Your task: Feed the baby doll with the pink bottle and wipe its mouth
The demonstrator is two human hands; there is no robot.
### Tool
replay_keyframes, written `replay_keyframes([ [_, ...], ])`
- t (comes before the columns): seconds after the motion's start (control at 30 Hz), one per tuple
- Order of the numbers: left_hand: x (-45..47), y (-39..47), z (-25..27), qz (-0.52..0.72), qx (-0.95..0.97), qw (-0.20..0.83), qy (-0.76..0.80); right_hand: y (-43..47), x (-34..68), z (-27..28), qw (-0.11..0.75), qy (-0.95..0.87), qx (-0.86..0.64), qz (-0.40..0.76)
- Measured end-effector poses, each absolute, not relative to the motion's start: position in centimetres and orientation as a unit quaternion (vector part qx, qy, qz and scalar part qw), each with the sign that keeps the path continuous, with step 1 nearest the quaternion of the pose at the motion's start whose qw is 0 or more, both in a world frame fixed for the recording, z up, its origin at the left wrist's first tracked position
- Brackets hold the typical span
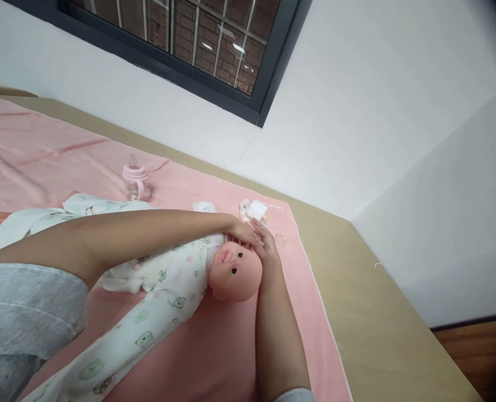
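A baby doll (pixel 236 276) lies on its back on a pink blanket (pixel 181 346), dressed in a white outfit with green animal prints (pixel 143 329). Reaching across the doll's chest, my left hand (pixel 244 231) rests at the far side of its head, fingers partly hidden and apart against it. My right hand (pixel 266 241) comes up past the crown of the head and meets the left one there, its fingers stretched out. Nothing shows held in either hand. Just beyond the fingertips are a small white square (pixel 257 210) and a clear packet (pixel 244 209).
A pink-lidded baby bottle (pixel 136 178) with a handle stands behind the doll. A crumpled white piece (pixel 204 206) lies nearer the head. The blanket covers a wooden tabletop (pixel 369 312) set against a white wall, below a dark-framed window (pixel 252 106).
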State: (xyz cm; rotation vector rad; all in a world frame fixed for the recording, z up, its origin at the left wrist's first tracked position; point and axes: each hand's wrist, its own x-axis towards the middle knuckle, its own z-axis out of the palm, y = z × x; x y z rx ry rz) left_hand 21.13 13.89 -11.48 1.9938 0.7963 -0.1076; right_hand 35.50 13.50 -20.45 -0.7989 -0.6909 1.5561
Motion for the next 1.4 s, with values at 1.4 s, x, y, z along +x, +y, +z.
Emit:
replay_keyframes([
  [1.4,7.0,4.7,-5.3,0.300,0.745,0.526,0.282,1.3,28.7,-3.5,0.455,-0.693,-0.311,0.465],
])
